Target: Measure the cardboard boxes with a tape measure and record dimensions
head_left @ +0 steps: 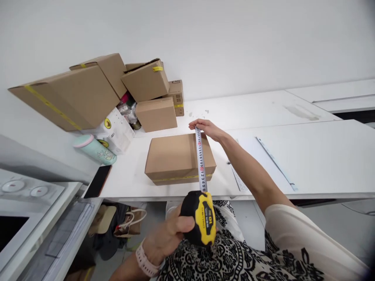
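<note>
My left hand (168, 234) grips the yellow and black tape measure case (202, 223) near my body, below the table edge. Its white blade (200, 160) runs away from me across the top of a closed cardboard box (175, 156) that lies flat on the white table (307, 156). My right hand (206, 128) pinches the far end of the blade at the box's back edge, fingers closed on it. The box has a yellow tape strip along its near side.
A pile of cardboard boxes (96, 86) leans against the wall at the back left, with a mint bottle (95, 149) and a white carton beside it. A dark phone (98, 181) lies at the table's left corner. A metal ruler (277, 164) and paper lie to the right.
</note>
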`<state>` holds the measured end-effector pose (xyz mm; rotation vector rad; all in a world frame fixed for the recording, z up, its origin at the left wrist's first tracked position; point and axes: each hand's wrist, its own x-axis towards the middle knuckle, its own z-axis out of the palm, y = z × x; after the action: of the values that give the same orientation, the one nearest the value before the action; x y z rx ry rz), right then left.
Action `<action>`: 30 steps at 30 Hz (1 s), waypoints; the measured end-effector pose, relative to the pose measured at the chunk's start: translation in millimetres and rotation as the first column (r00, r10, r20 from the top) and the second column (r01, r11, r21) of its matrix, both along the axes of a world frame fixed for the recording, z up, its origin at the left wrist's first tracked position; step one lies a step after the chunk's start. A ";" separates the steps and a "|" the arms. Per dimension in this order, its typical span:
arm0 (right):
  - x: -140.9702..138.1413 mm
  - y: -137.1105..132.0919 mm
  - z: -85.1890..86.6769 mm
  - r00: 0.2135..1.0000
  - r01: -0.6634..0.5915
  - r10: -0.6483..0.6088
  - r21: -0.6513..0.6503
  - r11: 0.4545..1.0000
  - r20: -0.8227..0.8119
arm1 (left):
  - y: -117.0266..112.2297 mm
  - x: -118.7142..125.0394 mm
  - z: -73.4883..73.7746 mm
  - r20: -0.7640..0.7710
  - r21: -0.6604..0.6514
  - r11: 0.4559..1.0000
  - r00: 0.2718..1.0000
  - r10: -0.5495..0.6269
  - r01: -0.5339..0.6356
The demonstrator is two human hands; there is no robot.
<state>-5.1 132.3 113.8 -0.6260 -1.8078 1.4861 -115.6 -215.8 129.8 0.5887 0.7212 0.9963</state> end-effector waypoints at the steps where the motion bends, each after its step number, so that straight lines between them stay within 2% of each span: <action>1: -5.5 3.4 -4.1 0.999 -0.001 0.000 0.009 1.000 0.052 | 1.1 7.4 3.2 -0.008 -0.003 0.999 0.999 0.035 -0.035; 6: -17.4 4.4 -14.9 0.983 0.042 -0.050 0.046 0.998 0.178 | 1.0 32.9 9.1 -0.019 -0.015 0.998 0.998 0.055 -0.055; 13: -13.9 -4.1 -17.8 0.955 0.133 -0.150 0.083 0.988 0.254 | 2.1 43.0 7.5 -0.021 -0.094 0.993 0.997 0.068 -0.070; 19: -14.5 -5.3 -15.2 0.930 0.190 -0.220 0.128 0.973 0.293 | -1.9 34.5 13.6 -0.066 -0.099 0.988 0.991 0.114 -0.120; 25: -23.6 -7.5 -0.4 0.866 0.108 -0.264 0.356 0.928 0.426 | -16.1 11.5 7.7 -0.115 -0.079 0.987 0.985 0.132 -0.141; 30: -31.1 -9.3 2.7 0.862 0.076 -0.239 0.352 0.933 0.447 | -17.9 10.5 9.3 -0.127 -0.115 0.984 0.985 0.121 -0.135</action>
<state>-36.2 123.0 116.4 -1.0186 -2.2508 0.9343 -105.0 -233.8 139.1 0.5012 0.9298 1.0333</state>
